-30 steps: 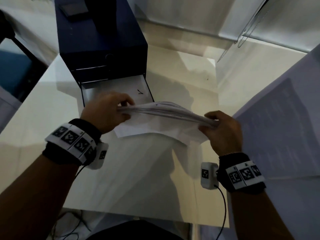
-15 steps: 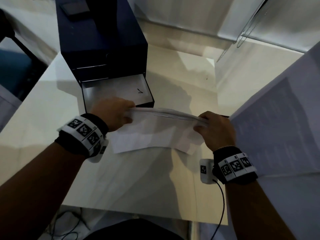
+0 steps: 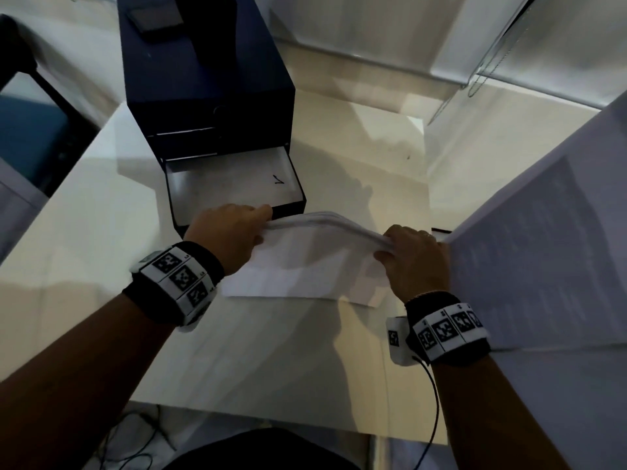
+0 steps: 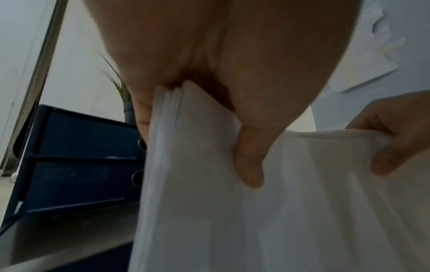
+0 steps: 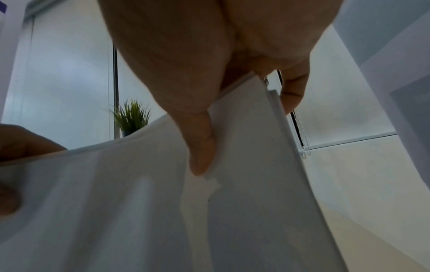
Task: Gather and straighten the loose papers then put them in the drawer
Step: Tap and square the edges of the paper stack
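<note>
In the middle of the head view, a sheaf of loose white paper sheets (image 3: 305,262) stands on its long edge on the pale glossy tabletop (image 3: 84,232), bowed upward between two hands. The left hand (image 3: 230,235) pinches the left end, thumb flat on the near face and fingers behind; the right hand (image 3: 415,262) clamps the right end the same way. The wrist views confirm both grips, each thumb pressed into the paper.

The paper looks light and floppy: it sags and arches rather than holding flat, and its edges sit stepped, not yet flush. I judge that holding it at the two short ends, as now, suits tapping it square, though a loose pinch could let inner sheets slide out. At the left end I count roughly four or five layered edges; the exact number of sheets I cannot tell.

Just beyond the sheaf, upper centre of the frame, one dark navy drawer cabinet (image 3: 207,79) has its bottom drawer (image 3: 230,188) pulled open, pale-lined, with a small dark mark inside. Two more drawer fronts with ring pulls show closed above it. One sheaf, one open drawer, two hands.
</note>
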Available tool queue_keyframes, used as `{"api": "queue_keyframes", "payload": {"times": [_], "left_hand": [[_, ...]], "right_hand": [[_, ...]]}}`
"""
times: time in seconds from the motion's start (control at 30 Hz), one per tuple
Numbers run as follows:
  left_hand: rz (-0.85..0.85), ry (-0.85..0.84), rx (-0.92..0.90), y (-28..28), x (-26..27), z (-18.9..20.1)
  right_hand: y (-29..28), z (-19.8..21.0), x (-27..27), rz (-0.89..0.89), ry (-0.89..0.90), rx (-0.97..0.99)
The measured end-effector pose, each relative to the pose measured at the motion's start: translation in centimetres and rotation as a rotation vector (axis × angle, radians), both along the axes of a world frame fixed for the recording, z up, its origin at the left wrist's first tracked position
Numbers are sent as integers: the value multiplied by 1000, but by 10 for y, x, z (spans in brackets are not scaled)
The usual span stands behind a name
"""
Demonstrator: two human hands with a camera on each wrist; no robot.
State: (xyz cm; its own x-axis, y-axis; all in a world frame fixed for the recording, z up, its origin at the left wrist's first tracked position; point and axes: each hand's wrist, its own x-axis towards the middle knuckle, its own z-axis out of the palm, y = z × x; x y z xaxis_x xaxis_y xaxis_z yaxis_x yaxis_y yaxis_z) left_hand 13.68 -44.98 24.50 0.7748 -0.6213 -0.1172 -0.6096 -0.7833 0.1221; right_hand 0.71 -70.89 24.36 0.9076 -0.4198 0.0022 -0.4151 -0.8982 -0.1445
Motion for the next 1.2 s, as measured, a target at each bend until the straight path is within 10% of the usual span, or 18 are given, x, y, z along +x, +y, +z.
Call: {"api": "queue_keyframes", "payload": {"times": [1.2], "left_hand": [[-173, -144, 31, -58, -32, -15]], "right_hand": [[21, -17, -6, 84, -35, -228]]}}
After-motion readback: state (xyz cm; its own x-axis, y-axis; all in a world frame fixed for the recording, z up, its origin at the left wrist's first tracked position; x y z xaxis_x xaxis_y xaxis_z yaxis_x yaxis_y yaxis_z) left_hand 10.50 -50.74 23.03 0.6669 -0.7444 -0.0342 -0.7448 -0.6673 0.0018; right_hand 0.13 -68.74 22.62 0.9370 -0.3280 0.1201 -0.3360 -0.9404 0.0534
